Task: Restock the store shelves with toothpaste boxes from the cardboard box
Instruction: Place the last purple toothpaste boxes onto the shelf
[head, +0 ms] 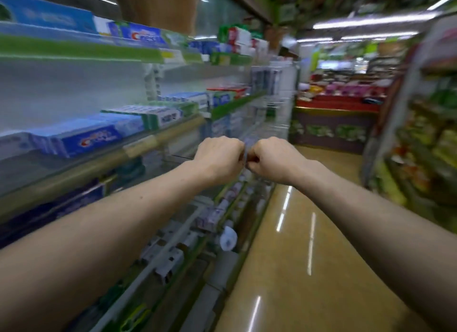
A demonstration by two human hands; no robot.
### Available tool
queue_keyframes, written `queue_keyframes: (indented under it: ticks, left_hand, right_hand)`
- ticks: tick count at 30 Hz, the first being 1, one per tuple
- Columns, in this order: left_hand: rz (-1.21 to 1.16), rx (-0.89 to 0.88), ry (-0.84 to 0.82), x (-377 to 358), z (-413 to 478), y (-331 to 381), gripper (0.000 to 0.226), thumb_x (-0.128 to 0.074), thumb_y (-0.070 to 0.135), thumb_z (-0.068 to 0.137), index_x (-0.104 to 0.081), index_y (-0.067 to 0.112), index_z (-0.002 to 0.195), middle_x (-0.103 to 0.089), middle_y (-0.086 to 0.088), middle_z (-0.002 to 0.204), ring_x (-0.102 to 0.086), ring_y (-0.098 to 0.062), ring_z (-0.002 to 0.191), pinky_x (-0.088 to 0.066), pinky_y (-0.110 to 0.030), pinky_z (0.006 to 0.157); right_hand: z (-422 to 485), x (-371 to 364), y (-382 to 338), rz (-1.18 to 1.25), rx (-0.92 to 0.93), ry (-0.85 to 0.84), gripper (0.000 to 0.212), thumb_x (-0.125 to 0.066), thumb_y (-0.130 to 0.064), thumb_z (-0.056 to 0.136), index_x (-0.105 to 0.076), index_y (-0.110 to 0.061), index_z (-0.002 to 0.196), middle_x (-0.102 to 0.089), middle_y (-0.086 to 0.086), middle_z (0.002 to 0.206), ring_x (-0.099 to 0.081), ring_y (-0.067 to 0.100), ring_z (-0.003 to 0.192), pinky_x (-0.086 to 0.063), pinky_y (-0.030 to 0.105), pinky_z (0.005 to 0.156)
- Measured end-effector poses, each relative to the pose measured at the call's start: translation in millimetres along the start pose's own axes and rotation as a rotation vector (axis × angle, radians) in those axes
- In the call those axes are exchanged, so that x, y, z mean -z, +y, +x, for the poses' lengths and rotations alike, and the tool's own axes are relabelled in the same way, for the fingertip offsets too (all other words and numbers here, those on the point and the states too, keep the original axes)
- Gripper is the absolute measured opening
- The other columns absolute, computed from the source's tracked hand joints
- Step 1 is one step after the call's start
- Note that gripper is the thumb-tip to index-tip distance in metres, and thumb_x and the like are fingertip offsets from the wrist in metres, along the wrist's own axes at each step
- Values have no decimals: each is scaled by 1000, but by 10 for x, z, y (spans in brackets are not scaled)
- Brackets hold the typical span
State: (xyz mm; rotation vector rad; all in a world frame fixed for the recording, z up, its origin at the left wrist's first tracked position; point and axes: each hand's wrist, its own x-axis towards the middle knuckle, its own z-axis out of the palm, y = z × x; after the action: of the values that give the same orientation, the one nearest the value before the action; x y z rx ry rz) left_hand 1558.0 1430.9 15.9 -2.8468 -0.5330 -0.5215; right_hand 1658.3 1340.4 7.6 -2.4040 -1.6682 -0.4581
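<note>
pinching a blurred thing [247, 153] between curled fingers, left hand [218, 156] and right hand [274, 158] meet beside the shelf [138, 147] of toothpaste boxes [84, 139], seemingly between placements; next means reaching the unseen cardboard box.

Left hand [218, 156] and right hand [270, 157], fingers curled, pinch a small blurred item [247, 146] between them, beside shelved toothpaste boxes [86, 139]
</note>
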Motion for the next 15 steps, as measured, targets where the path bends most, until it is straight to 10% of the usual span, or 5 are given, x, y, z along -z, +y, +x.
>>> queue_keyframes:
  ticks: [15]
  left_hand:
    - [-205,-558,-94,-314,81,3204,8,-48,23,91,-55,21,87,-50,2,73,-49,-22,69,-34,-30,56]
  right_hand:
    - [-2836,356,1724,-94,-641,-161,18,-54,-24,88,-69,-19,81,-64,6,79,-61,28,78,-49,34,64]
